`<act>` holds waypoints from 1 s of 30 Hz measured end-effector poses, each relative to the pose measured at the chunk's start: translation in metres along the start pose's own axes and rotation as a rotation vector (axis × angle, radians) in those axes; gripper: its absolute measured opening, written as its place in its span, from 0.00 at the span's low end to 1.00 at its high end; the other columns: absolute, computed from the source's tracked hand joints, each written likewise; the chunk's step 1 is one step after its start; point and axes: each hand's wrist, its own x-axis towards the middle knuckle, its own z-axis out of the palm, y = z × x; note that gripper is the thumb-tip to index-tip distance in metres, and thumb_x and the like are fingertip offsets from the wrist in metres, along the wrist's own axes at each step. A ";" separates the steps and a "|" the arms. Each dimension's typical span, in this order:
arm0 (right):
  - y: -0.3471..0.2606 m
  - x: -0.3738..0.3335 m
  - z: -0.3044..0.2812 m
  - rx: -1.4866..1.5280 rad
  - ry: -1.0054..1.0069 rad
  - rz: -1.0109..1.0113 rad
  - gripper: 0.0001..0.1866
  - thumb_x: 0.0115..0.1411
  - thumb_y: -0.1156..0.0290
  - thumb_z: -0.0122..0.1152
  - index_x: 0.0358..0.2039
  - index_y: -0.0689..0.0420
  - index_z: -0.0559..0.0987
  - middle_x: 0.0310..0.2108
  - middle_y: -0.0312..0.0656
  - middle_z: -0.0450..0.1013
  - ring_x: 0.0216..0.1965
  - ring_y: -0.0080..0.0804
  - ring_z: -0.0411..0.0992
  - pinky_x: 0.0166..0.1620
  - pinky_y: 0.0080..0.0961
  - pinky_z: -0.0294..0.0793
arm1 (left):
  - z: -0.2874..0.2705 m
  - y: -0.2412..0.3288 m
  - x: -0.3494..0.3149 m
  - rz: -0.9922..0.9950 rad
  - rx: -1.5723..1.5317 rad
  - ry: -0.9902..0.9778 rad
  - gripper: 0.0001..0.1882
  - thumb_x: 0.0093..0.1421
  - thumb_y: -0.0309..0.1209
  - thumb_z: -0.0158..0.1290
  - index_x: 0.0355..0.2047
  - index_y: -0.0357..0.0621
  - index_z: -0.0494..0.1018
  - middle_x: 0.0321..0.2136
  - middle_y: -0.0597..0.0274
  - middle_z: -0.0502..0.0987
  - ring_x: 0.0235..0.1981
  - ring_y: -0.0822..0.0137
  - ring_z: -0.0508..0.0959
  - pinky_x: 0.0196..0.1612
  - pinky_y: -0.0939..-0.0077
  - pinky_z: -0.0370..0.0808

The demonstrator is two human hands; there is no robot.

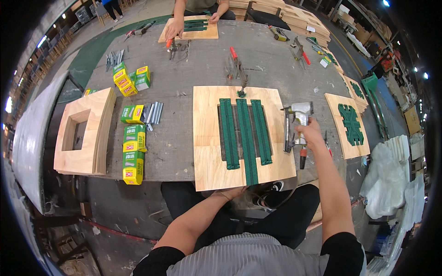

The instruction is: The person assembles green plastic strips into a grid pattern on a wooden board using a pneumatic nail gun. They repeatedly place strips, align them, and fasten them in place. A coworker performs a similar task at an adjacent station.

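In front of me on the table lies a wooden board (207, 133) with a rectangular opening. Three green webbing straps (247, 138) run lengthwise over the opening; the middle one reaches the board's front edge. Locking pliers (235, 64) with a red handle stand at the far edge, by the middle strap's far end. My right hand (311, 133) is closed round the grip of a staple gun (301, 110), just right of the board. Beneath the front edge, near that strap's end, is my left hand (235, 192); the board hides its fingers.
At left, frame-shaped boards (94, 110) are stacked beside yellow-green boxes (133, 154) and loose staple strips (154, 112). To the right lies a board with woven green straps (351, 124). Across the table, another person's hands (174, 28) work on a similar board (209, 33).
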 end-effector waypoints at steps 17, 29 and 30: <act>-0.018 -0.195 0.045 0.127 -0.347 0.277 0.11 0.62 0.71 0.68 0.42 0.61 0.78 0.27 0.36 0.75 0.19 0.22 0.72 0.20 0.23 0.72 | -0.004 -0.007 0.004 -0.030 -0.031 0.096 0.22 0.68 0.51 0.46 0.57 0.59 0.72 0.54 0.59 0.77 0.56 0.52 0.76 0.59 0.50 0.73; -0.011 -0.211 0.077 0.009 -0.365 0.265 0.07 0.64 0.73 0.65 0.39 0.62 0.79 0.23 0.34 0.73 0.18 0.21 0.71 0.20 0.21 0.69 | -0.043 0.004 0.005 -0.081 -0.044 -0.004 0.24 0.70 0.54 0.40 0.58 0.58 0.71 0.56 0.61 0.76 0.58 0.56 0.75 0.63 0.52 0.70; -0.010 -0.212 0.078 0.006 -0.360 0.265 0.07 0.64 0.73 0.65 0.39 0.62 0.79 0.23 0.34 0.73 0.18 0.21 0.71 0.20 0.21 0.68 | -0.046 0.005 0.006 -0.088 -0.059 -0.015 0.24 0.70 0.54 0.40 0.58 0.58 0.71 0.56 0.61 0.76 0.58 0.56 0.75 0.63 0.52 0.70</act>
